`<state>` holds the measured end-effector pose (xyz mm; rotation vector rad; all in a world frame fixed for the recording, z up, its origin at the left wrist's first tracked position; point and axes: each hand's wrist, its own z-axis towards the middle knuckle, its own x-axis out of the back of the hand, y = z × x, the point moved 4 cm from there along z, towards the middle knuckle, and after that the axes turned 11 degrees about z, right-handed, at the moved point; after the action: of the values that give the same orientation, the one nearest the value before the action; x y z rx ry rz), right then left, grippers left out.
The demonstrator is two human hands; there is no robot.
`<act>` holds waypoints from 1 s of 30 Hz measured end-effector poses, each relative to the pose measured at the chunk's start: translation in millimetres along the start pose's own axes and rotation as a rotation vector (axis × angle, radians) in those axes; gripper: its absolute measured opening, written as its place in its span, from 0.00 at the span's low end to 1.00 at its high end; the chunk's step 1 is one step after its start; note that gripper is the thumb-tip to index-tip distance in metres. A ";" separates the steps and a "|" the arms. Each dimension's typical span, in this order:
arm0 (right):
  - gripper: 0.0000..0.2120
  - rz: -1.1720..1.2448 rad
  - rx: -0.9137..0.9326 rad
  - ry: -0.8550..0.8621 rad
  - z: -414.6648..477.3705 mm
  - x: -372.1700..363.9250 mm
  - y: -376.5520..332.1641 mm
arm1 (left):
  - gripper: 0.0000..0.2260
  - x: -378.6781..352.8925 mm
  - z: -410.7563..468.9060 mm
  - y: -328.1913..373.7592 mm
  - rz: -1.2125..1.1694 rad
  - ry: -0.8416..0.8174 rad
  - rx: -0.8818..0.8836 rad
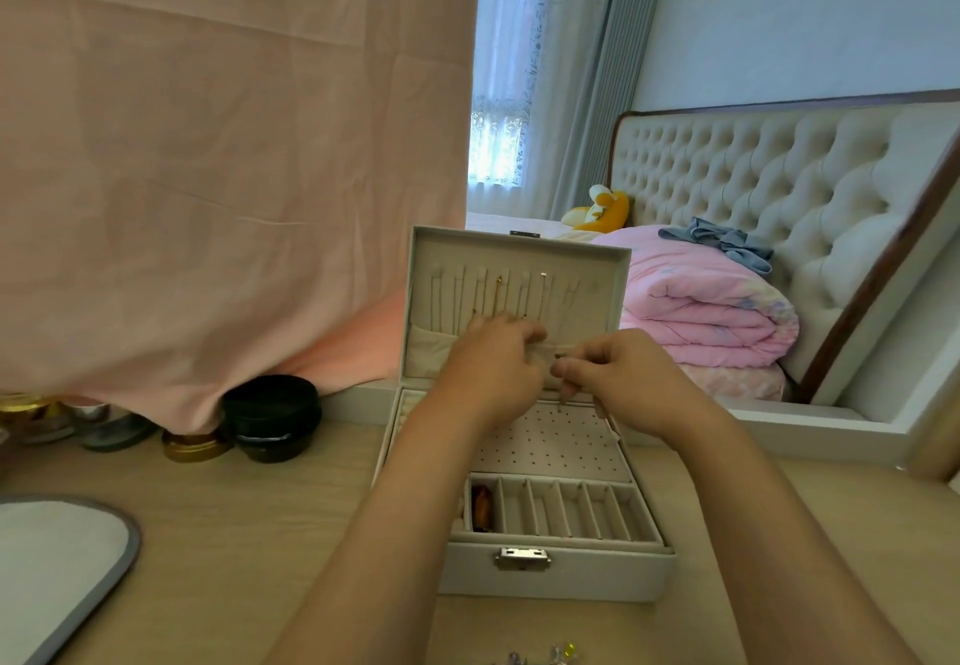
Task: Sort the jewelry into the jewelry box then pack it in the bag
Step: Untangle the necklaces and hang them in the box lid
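Hands: left hand [493,360] curled at lid pocket [431,352], hold unclear; right hand [623,376] pinching thin dangling piece [560,401] above jewelry box [597,576]; advise keeping it taut, untangled when stowing.

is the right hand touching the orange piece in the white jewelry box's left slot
Apart. Head view: right hand is up by the open lid; orange piece lies in the front slot.

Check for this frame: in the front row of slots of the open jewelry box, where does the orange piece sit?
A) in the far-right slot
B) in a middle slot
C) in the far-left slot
C: the orange piece lies in the far-left slot of the jewelry box, and the other slots in that row show only bare lining.
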<state>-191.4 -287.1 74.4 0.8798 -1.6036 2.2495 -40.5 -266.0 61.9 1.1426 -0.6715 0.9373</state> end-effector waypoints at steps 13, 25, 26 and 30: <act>0.10 -0.007 0.165 0.279 31.5 28.0 -32.7 | 0.18 -16.5 -1.6 4.5 0.458 0.155 -0.113; 0.06 -0.419 0.105 0.066 45.5 -1.9 -11.4 | 0.17 -12.0 -2.7 3.8 0.414 0.135 -0.089; 0.06 -0.433 0.106 0.069 43.6 -2.1 -9.9 | 0.18 -12.0 -2.5 3.9 0.419 0.128 -0.088; 0.08 -0.423 0.129 0.090 37.8 -0.8 -6.2 | 0.18 -11.6 -1.5 3.5 0.413 0.123 -0.088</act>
<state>-175.1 -319.5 86.9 1.0217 -1.1165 2.0705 -49.1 -267.3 53.2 0.8744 -0.8571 1.3027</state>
